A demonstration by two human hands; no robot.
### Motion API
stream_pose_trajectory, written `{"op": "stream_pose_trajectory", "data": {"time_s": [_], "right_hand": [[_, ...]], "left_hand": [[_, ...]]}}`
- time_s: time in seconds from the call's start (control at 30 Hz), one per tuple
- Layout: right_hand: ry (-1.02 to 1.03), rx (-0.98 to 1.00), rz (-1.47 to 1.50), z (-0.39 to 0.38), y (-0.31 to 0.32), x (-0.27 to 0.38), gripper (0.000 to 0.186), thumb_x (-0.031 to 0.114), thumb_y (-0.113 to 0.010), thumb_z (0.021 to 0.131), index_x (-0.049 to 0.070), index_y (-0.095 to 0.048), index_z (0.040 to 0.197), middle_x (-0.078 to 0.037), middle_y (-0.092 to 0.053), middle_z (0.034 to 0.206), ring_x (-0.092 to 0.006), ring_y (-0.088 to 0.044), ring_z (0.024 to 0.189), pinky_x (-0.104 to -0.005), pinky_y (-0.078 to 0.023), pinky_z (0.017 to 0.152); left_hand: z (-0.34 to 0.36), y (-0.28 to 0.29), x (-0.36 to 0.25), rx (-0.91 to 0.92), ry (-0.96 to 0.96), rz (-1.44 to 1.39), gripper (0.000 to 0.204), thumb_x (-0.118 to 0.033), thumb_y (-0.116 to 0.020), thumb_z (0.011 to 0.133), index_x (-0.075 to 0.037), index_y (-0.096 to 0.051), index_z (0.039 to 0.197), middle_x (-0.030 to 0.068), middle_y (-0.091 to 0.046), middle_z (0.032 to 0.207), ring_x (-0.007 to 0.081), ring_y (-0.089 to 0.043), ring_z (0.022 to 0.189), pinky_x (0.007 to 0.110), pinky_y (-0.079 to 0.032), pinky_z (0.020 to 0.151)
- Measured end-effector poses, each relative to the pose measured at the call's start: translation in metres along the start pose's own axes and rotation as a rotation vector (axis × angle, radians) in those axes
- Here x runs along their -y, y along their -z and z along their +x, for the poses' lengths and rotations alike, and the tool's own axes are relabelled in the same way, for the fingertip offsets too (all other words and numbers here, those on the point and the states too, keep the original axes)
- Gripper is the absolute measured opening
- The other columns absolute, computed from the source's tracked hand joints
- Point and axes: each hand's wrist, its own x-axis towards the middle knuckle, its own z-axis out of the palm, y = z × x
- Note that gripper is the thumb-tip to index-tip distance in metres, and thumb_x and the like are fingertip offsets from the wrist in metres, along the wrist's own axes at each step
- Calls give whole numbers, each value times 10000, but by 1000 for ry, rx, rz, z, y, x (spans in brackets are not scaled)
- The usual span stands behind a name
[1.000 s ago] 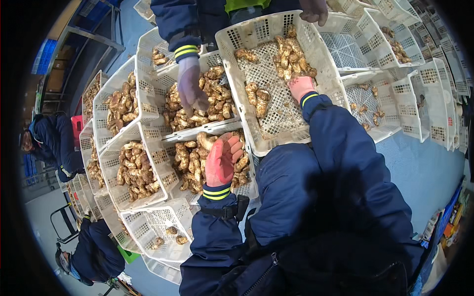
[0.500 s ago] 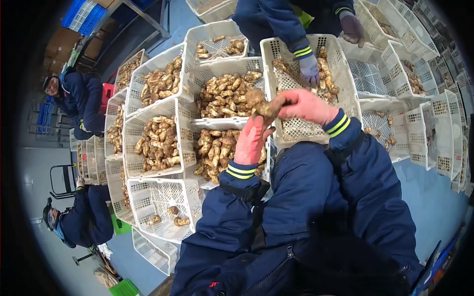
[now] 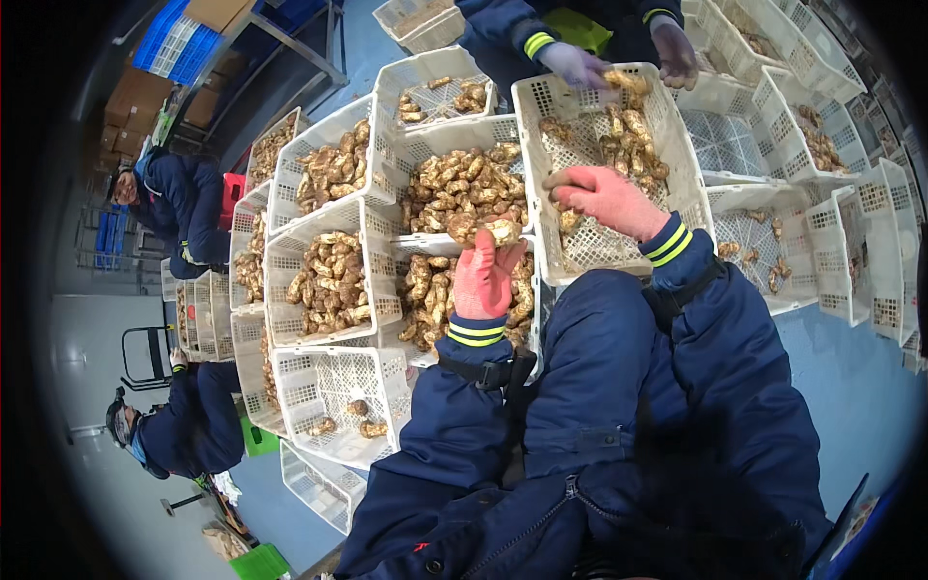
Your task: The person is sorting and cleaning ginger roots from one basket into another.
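Note:
My left hand (image 3: 482, 280), in a pink glove, grips a brown and cream mushroom (image 3: 488, 229) above two crates of mushrooms. My right hand (image 3: 617, 200), also gloved in pink, hovers over the near part of a white plastic crate (image 3: 698, 208). Its fingers are drawn together and their tips are stained brown; whether anything sits between them cannot be made out. Mushrooms (image 3: 633, 145) lie in that crate, mostly along its right side. Directly left of it are the upper crate's mushroom pile (image 3: 464, 188) and the lower crate's pile (image 3: 422, 295).
Across the crate, a co-worker's purple-gloved hand (image 3: 578, 66) holds a mushroom (image 3: 628, 81); their other hand (image 3: 674, 53) is beside it. More white crates stand left and right, including one with few mushrooms (image 3: 329, 372). Two people (image 3: 188, 208) sit far left.
My hands have moved apart: the left now holds a mushroom alone, while the right has drawn back rightward. The co-worker's hand has risen from the crate with a mushroom.

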Motion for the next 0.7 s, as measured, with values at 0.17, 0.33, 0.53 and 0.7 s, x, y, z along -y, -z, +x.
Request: {"op": "stream_pose_trajectory", "data": {"time_s": [0.17, 0.33, 0.53, 0.7], "right_hand": [[86, 306, -182, -4, -18, -2, 504, 470, -590, 863, 91, -578, 1193, -125, -658, 938, -220, -624, 874, -337, -473, 797], [67, 289, -322, 1, -17, -10, 469, 452, -576, 866, 103, -593, 1179, -144, -664, 968, -285, -629, 903, -370, -478, 819], [-153, 31, -286, 16, 24, -62, 377, 374, -553, 862, 108, -634, 1116, -129, -661, 1011, -270, -628, 924, -352, -476, 840], [-457, -213, -449, 30, 70, -139, 434, 406, -521, 833, 134, -631, 1153, -150, -637, 1134, -313, -592, 1067, -382, -447, 924]], "left_hand": [[3, 6, 5, -46, 26, 25, 286, -206, -611, 917, -47, -558, 1149, 82, -627, 1112, 249, -614, 1008, 460, -491, 904], [5, 9, 7, -63, 183, 69, 296, -264, -602, 926, -70, -559, 1146, 66, -631, 1079, 215, -626, 960, 384, -506, 832], [-1, 50, 19, -213, 305, -17, 304, -293, -588, 931, -62, -558, 1126, 77, -618, 1113, 231, -611, 1003, 423, -491, 894], [-16, 117, 25, -172, 368, 234, 336, -291, -616, 910, -69, -527, 1145, 95, -594, 977, 219, -583, 897, 402, -485, 889]]}}
